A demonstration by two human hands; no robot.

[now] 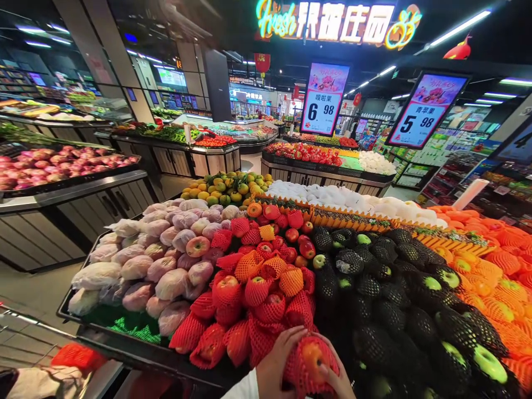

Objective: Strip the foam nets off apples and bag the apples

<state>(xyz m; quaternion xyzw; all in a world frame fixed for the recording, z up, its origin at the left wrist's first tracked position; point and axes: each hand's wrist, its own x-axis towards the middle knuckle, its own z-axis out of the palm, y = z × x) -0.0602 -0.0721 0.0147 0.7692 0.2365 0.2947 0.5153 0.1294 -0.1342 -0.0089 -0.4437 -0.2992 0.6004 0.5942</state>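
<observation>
Between my two hands is a red apple point(311, 354) in a red foam net sleeve, at the bottom of the view just above the front of the display. My left hand point(273, 357) is curled around its left side, fingers over the top. On the right side my right hand point(338, 377) grips it, with the thumb across the front. Directly behind lies a heap of apples in red and orange foam nets point(266, 288). Green apples in black foam nets point(386, 299) are piled close to my right hand.
Plastic-wrapped apples point(166, 249) fill the left of the stand, with mangoes point(224, 188) behind. White-wrapped fruit point(353, 198) lines the back, and orange-netted fruit point(490, 282) the right. A shopping cart point(37, 327) stands at lower left. Price signs point(324, 100) hang overhead.
</observation>
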